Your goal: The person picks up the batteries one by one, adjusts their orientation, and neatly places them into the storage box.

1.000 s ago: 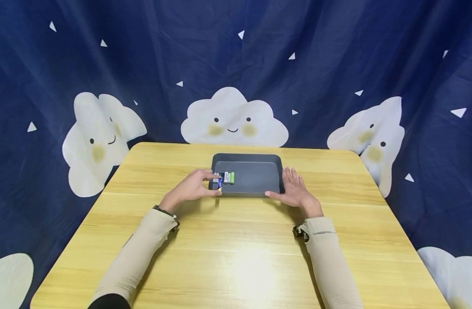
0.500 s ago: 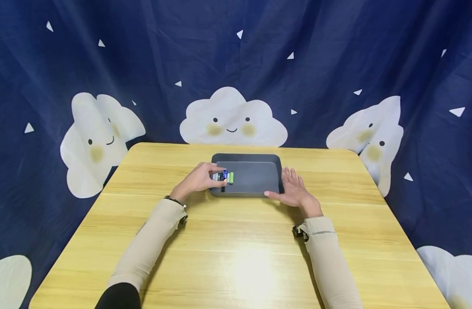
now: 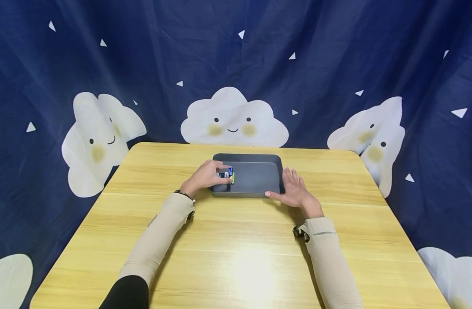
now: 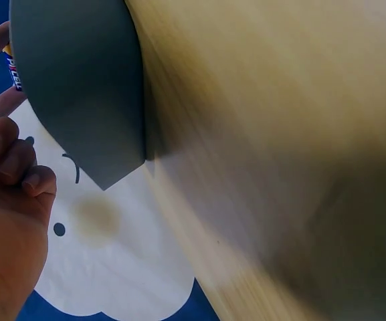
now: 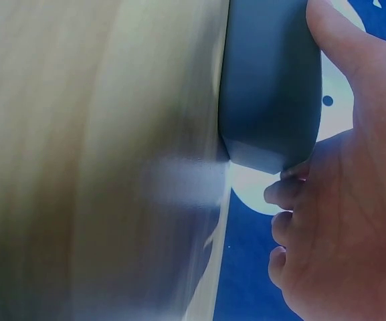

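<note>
My left hand (image 3: 208, 175) pinches a blue battery (image 3: 230, 172) between thumb and fingers over the left part of a dark grey tray (image 3: 259, 177). Close under it a green battery (image 3: 232, 180) stands out, and other batteries (image 3: 222, 175) lie to its left, partly covered by the hand. In the left wrist view, the blue battery (image 4: 14, 72) shows lettering beyond the tray wall (image 4: 79, 80). My right hand (image 3: 293, 191) rests with straight fingers against the tray's right end, its thumb on the near rim. The right wrist view shows that hand (image 5: 353, 194) at the tray corner (image 5: 266, 134).
The tray stands toward the far edge of a light wooden table (image 3: 236, 249). Behind the table hangs a dark blue curtain (image 3: 317, 77) with white clouds. A bright glare lies on the near tabletop.
My left hand has moved right and slightly away with the blue battery, from the tray's left end to over the green battery. The right hand and the tray have stayed in place.
</note>
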The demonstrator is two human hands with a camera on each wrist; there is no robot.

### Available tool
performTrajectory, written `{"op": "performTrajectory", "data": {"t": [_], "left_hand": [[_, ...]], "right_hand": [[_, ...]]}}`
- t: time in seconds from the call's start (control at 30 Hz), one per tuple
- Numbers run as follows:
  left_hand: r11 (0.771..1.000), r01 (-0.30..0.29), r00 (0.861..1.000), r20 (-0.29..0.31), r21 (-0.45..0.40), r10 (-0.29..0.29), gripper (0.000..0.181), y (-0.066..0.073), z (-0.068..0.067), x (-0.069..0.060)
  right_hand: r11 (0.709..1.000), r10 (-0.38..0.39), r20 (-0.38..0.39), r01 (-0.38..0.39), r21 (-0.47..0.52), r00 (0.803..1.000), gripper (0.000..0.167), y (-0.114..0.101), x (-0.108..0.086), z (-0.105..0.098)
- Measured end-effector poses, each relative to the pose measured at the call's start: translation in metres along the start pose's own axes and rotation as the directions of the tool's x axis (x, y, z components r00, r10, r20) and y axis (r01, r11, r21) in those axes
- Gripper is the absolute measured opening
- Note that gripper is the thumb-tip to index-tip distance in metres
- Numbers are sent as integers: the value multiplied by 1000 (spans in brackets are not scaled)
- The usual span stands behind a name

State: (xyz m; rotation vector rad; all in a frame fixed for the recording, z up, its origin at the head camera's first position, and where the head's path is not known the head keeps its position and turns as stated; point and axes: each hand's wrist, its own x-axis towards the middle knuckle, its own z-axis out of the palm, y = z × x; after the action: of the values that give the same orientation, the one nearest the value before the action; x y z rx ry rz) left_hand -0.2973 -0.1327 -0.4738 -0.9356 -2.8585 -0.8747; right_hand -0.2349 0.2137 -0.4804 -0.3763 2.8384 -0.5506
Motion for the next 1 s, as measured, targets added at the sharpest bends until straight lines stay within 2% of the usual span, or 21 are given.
{"op": "performTrajectory", "data": {"t": [0.17,0.53,0.77,1.0], "left_hand": [[1000,-13,1000,5,23,12,59,3,6,7],[996,23,999,21,87,-25,58,0,19,16],[993,31,998,53,116,-37,58,-1,19,18],[993,54,994,84,105,-63,58,0,20,20]], "right_hand": [[1000,2,-4,-2,5,1000,123,1,-1,0],[1000,3,-3,-3,19,1000,123,-1,-2,1],[1000,9,-1,-9,24,1000,123,-2,-2,0],[1000,9,-1,-9,28,1000,123,0,-1,0]]}}
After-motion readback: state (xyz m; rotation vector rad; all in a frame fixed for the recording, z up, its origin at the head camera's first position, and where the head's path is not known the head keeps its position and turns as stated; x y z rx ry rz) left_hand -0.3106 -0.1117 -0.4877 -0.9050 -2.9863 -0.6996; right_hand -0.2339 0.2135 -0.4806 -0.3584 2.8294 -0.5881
